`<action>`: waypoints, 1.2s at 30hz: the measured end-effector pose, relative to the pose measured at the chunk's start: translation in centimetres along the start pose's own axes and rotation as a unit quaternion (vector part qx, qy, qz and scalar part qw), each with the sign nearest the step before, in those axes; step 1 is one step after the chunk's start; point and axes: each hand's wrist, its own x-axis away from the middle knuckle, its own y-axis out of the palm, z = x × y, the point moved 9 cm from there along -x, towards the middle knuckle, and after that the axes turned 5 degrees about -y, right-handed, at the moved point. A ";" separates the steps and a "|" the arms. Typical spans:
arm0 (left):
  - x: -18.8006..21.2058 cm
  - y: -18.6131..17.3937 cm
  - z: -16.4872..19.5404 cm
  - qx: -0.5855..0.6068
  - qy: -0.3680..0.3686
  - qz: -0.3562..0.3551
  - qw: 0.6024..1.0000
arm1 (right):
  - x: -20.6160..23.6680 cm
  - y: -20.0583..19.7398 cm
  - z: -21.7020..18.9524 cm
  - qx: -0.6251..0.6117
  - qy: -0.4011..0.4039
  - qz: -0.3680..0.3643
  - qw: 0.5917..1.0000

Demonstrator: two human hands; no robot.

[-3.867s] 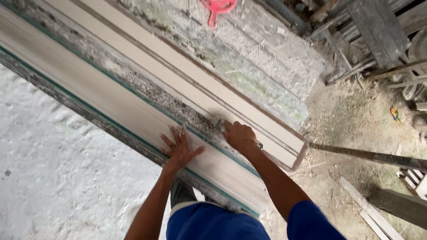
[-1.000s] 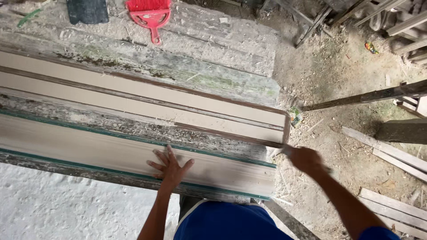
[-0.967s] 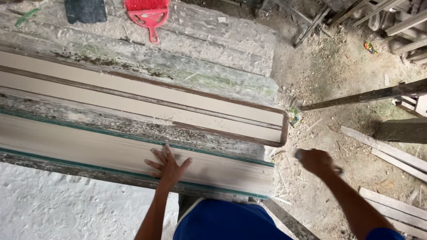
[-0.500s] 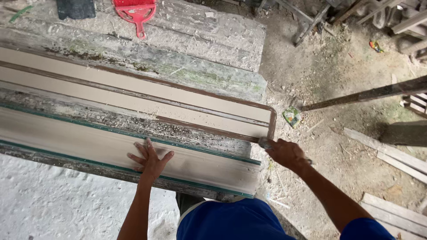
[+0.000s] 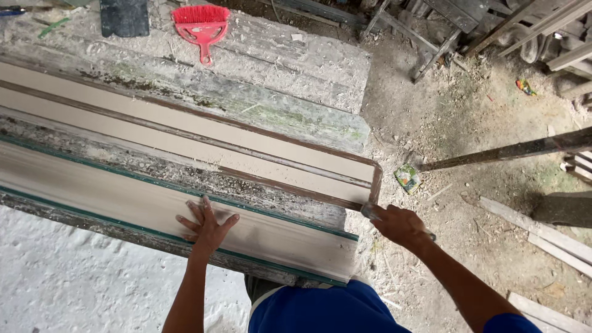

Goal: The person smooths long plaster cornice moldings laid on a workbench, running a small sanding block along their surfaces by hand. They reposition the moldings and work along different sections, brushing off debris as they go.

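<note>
Two long moulds filled with smooth beige material lie side by side on a rough bench. My left hand (image 5: 206, 225) rests flat, fingers spread, on the beige surface of the near mould (image 5: 92, 191), which has green edges. My right hand (image 5: 401, 225) is closed around a small hand tool (image 5: 371, 213). The tool's metal end touches the right end corner of the far mould (image 5: 185, 132), which has a brown rim. What kind of tool it is stays unclear under my fingers.
A red hand brush (image 5: 200, 21) and a dark dustpan (image 5: 123, 15) lie on the far bench boards. On the dirt floor to the right are a long wooden pole (image 5: 512, 150), a small packet (image 5: 407, 177) and loose planks (image 5: 542, 237). A white rough slab (image 5: 74, 277) fills the lower left.
My right hand has come in from over the floor to the right end of the far mould, with the tool against its corner. My left hand stays flat on the near mould.
</note>
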 end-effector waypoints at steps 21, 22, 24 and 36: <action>0.0 -0.7 0.9 0.005 0.005 0.004 1.000 | -15.3 -8.0 -10.1 -0.147 0.105 -0.078 0.980; 0.1 -0.9 1.2 -0.006 0.003 0.003 1.000 | -16.8 -8.9 -10.9 -0.139 0.091 -0.062 0.984; 0.3 -1.2 1.5 -0.001 0.000 -0.006 1.000 | -19.5 -10.6 -12.3 -0.157 0.080 -0.040 0.984; -1.2 0.6 -0.3 -0.080 0.087 0.047 0.992 | -16.4 -5.6 -7.0 -0.258 0.139 -0.009 0.956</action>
